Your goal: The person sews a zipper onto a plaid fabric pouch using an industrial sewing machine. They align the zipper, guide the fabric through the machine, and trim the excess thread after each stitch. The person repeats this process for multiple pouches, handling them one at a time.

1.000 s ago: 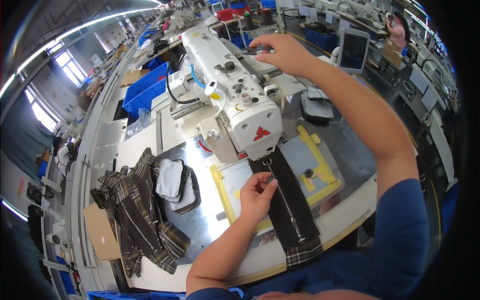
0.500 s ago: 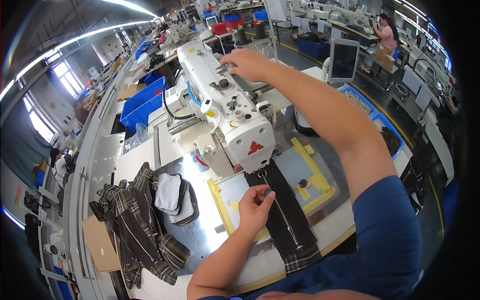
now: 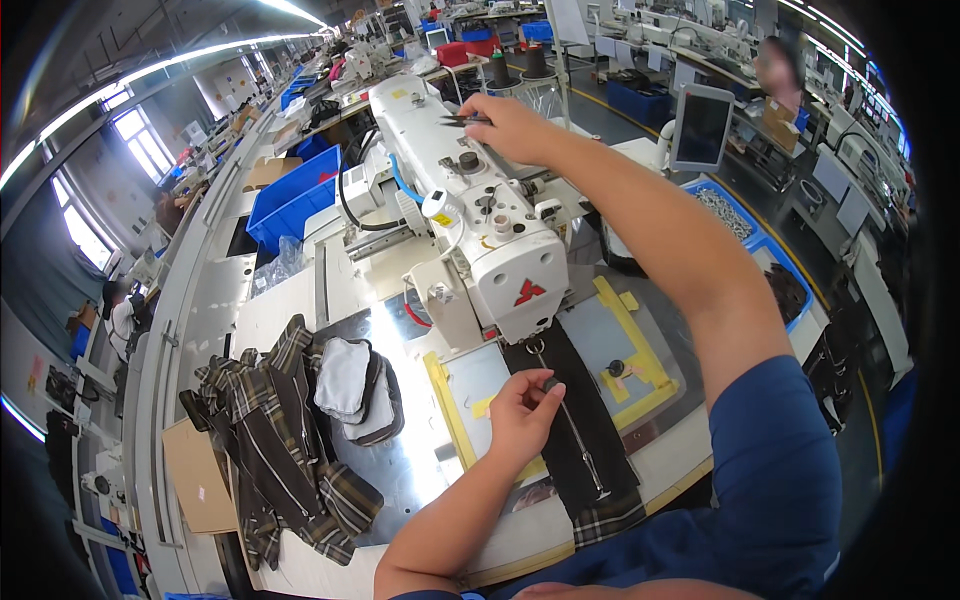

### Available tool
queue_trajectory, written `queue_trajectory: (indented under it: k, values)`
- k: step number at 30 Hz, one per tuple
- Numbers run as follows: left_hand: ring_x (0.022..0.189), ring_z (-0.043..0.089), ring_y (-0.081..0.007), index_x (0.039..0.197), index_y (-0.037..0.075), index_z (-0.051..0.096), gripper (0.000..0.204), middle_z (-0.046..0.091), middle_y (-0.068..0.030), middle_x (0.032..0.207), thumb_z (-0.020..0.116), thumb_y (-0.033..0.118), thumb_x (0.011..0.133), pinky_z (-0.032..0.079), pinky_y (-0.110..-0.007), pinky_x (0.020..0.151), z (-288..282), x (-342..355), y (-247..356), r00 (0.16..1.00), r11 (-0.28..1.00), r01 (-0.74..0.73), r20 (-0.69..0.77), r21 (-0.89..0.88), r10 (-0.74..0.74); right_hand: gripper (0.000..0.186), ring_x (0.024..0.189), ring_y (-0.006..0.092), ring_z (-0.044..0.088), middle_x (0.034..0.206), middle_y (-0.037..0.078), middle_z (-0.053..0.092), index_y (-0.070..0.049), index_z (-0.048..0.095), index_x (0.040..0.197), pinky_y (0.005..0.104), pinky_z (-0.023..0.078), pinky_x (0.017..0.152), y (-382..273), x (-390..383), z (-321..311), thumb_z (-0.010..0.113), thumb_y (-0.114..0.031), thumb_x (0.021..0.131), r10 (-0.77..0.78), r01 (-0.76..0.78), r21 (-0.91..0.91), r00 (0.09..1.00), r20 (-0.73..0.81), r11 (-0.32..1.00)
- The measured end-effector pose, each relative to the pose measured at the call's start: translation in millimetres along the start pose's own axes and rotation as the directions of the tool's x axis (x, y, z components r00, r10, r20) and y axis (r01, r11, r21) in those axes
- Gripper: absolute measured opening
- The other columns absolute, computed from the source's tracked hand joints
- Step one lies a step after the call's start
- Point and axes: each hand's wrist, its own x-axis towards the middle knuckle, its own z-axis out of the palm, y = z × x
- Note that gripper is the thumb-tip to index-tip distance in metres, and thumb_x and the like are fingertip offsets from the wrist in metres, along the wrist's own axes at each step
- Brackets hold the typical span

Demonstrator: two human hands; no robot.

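My left hand (image 3: 525, 408) rests on a dark fabric strip (image 3: 585, 455) with a zipper down its middle, fingertips pinching it just below the needle. The strip lies on a clear, yellow-taped template (image 3: 640, 352), and its near end shows a plaid edge. A white industrial sewing machine (image 3: 500, 245) stands over it. My right hand (image 3: 512, 125) reaches over the top of the machine arm, closed on a small dark tool (image 3: 462, 120) that looks like thread snips and points left.
A pile of plaid garments (image 3: 280, 445) and grey pocket pieces (image 3: 350, 385) lie left of the template, beside a cardboard sheet (image 3: 195, 478). Blue bins (image 3: 295, 195) sit at the far left. A tablet screen (image 3: 702, 125) and a bin of small metal parts (image 3: 728, 208) stand to the right.
My left hand has stayed on the strip under the needle. My right hand has stayed on top of the machine. The view has shifted slightly.
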Motion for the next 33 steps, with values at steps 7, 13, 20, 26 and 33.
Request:
queue_trajectory:
  k: [7, 13, 20, 26, 33]
  values:
    - [0.068, 0.052, -0.0032, 0.116, 0.0, 0.069, 0.026, 0.062, 0.0027, 0.079, 0.081, 0.007, 0.094, 0.044, -0.021, 0.061, -4, -2, 0, 1.0, 0.997, -0.016, 0.004, 0.073, 0.016, 0.04, 0.097, 0.0306, 0.072, 0.106, 0.019, 0.075, -0.004, 0.074, 0.117, 0.0424, 0.055, 0.086, -41, -25, -14, 0.076, -0.036, 0.094, 0.049, -0.058, 0.026, 0.962, 0.268, 0.998]
    - [0.068, 0.053, -0.0036, 0.117, -0.001, 0.069, 0.027, 0.063, 0.002, 0.081, 0.08, 0.006, 0.094, 0.045, -0.021, 0.062, -4, 1, -4, 1.0, 0.997, -0.03, 0.006, 0.065, 0.03, 0.035, 0.092, 0.0281, 0.072, 0.101, 0.019, 0.075, -0.001, 0.073, 0.114, 0.0389, 0.055, 0.084, -35, -26, 4, 0.073, -0.031, 0.095, -0.046, 0.06, -0.11, 0.991, 0.124, 0.992]
    - [0.071, 0.055, -0.0046, 0.117, -0.002, 0.07, 0.025, 0.067, -0.0003, 0.088, 0.079, 0.005, 0.095, 0.047, -0.023, 0.065, 0, 1, 3, 1.0, 0.999, -0.02, -0.008, 0.034, 0.02, 0.031, 0.094, 0.0293, 0.07, 0.104, 0.016, 0.075, 0.0, 0.071, 0.116, 0.0389, 0.054, 0.088, -41, -24, -19, 0.071, -0.027, 0.101, 0.06, 0.042, 0.228, 0.904, -0.423, 0.973]
    - [0.073, 0.057, -0.0049, 0.12, -0.001, 0.07, 0.026, 0.068, -0.0007, 0.09, 0.078, 0.004, 0.096, 0.048, -0.022, 0.066, -9, -1, -9, 0.994, 0.989, -0.099, -0.041, 0.109, 0.104, 0.028, 0.088, 0.0215, 0.068, 0.096, 0.013, 0.073, 0.0, 0.068, 0.116, 0.036, 0.053, 0.083, -20, -94, -55, 0.071, -0.024, 0.101, 0.149, -0.046, 0.239, 0.888, -0.435, 0.97]
    - [0.092, 0.069, -0.0133, 0.125, -0.003, 0.066, 0.032, 0.07, -0.0062, 0.103, 0.071, -0.007, 0.094, 0.058, -0.028, 0.082, -24, 0, 109, 0.829, 0.863, -0.481, -0.243, 0.152, 0.504, 0.039, 0.086, 0.0246, 0.067, 0.098, 0.013, 0.065, -0.003, 0.063, 0.123, 0.0386, 0.054, 0.081, 51, -324, -14, 0.08, -0.013, 0.089, 0.312, -0.268, 0.247, 0.937, -0.16, 0.931]
